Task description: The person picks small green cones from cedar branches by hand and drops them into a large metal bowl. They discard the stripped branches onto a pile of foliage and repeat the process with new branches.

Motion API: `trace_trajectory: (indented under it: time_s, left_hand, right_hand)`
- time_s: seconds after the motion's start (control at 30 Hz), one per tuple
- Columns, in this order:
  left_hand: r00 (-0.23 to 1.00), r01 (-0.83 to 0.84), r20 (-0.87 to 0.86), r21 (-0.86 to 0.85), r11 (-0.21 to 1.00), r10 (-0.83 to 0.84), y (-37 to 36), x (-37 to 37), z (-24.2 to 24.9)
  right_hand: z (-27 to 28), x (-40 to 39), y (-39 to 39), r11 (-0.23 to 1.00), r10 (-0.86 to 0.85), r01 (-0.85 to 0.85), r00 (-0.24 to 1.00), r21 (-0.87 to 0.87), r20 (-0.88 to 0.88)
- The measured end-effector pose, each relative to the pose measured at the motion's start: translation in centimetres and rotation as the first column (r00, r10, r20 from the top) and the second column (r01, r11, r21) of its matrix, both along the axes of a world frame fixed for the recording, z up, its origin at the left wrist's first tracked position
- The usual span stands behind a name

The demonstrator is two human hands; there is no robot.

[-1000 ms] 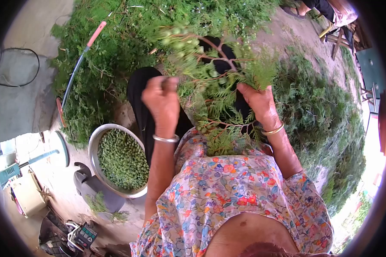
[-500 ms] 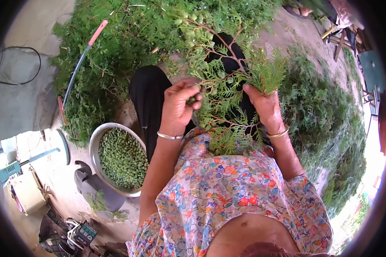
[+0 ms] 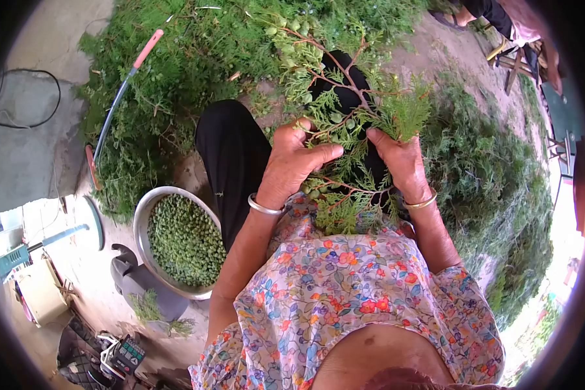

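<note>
A leafy green branch (image 3: 354, 81) with round green cones lies over my lap, its brown stem running up and to the left. My right hand (image 3: 402, 159) is closed on the branch, thumb against the stem. At the branch's left side is my left hand (image 3: 296, 159), thumb stretched across the foliage and fingers partly hidden among the sprigs; whether it grips a cone cannot be made out. A metal bowl (image 3: 141, 242) holding many small green cones (image 3: 185, 240) stands to the left of my legs.
Heaps of cut foliage (image 3: 169, 84) lie ahead and on the right (image 3: 487, 175). A saw-like tool with a pink handle (image 3: 148, 49) rests at the left. A fan (image 3: 91, 224) and a battery-like box (image 3: 129, 354) stand lower left. Another person's leg (image 3: 494, 16) shows at the upper right.
My left hand has moved right and into the foliage, its thumb now extended across the sprigs. My right hand stays at the stem. The other person at the upper right has shifted.
</note>
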State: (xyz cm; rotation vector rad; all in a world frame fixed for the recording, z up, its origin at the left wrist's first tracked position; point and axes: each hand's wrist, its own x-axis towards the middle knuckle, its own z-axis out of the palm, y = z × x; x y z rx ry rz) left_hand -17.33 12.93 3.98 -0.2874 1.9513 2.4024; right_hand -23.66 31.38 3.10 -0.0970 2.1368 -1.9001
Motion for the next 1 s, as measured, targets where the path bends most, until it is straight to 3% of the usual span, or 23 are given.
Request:
trace_trajectory:
  time_s: [0.1, 0.17, 0.2, 0.27, 0.4, 0.47, 0.67, 0.7, 0.77, 0.8, 0.9, 1.0]
  left_hand:
    - [0.994, 0.01, 0.109, 0.057, 0.998, -0.016, 0.2, 0.2, -1.0]
    - [0.986, -0.157, 0.08, 0.115, 0.981, 0.148, 1.1, 0.5, -1.5]
    - [0.986, -0.156, 0.08, 0.116, 0.981, 0.148, 1.0, 0.5, -1.4]
    - [0.971, -0.081, 0.227, 0.011, 0.997, 0.077, 0.5, 0.5, -0.8]
    - [0.949, -0.066, 0.31, 0.002, 0.998, 0.062, -0.6, 0.8, -0.3]
    - [0.937, 0.036, 0.33, 0.226, 0.973, -0.111, -1.5, 0.6, -1.0]
    - [0.901, -0.096, 0.433, 0.236, 0.967, -0.016, -1.1, 1.5, 0.0]
    - [0.9, -0.098, 0.435, 0.236, 0.967, -0.015, -0.9, 1.5, -0.4]
    - [0.944, -0.051, 0.31, 0.482, 0.875, -0.116, -0.2, 1.7, -2.1]
    - [0.95, 0.068, 0.23, 0.508, 0.859, -0.211, -0.2, 1.4, -2.7]
    - [0.935, -0.064, 0.322, 0.57, 0.819, -0.151, 0.3, 1.3, -2.2]
    - [0.961, -0.085, 0.269, 0.501, 0.861, -0.062, 1.0, 1.3, -1.6]
  right_hand:
    - [0.3, 0.1, -0.1, 1.0, 0.008, -0.008, 1.0, 0.019, 0.0]
    - [0.4, 0.1, -0.1, 1.0, 0.009, -0.009, 1.0, 0.024, 0.009]
    - [0.4, 0.1, -0.1, 0.999, 0.01, -0.01, 1.0, 0.038, 0.016]
    - [0.4, 0.1, -0.1, 0.999, 0.012, -0.013, 1.0, 0.053, 0.022]
    - [0.5, 0.1, -0.2, 1.0, 0.007, -0.007, 1.0, 0.016, 0.03]
    - [0.8, 0.0, -0.2, 1.0, 0.017, -0.017, 0.999, 0.01, 0.041]
    - [0.6, 0.1, -0.3, 0.998, 0.03, -0.03, 1.0, 0.051, -0.006]
    - [0.9, 0.1, -0.3, 0.998, 0.027, -0.028, 1.0, 0.06, 0.006]
    - [1.1, 0.0, -0.5, 0.997, 0.034, -0.035, 0.999, 0.066, 0.02]
    - [1.1, 0.0, -0.5, 0.998, 0.04, -0.041, 0.998, 0.037, 0.039]
    - [0.9, -0.1, -0.3, 0.999, 0.04, -0.041, 0.997, 0.013, 0.071]
    - [0.7, 0.0, -0.2, 1.0, 0.018, -0.019, 0.997, 0.013, 0.077]
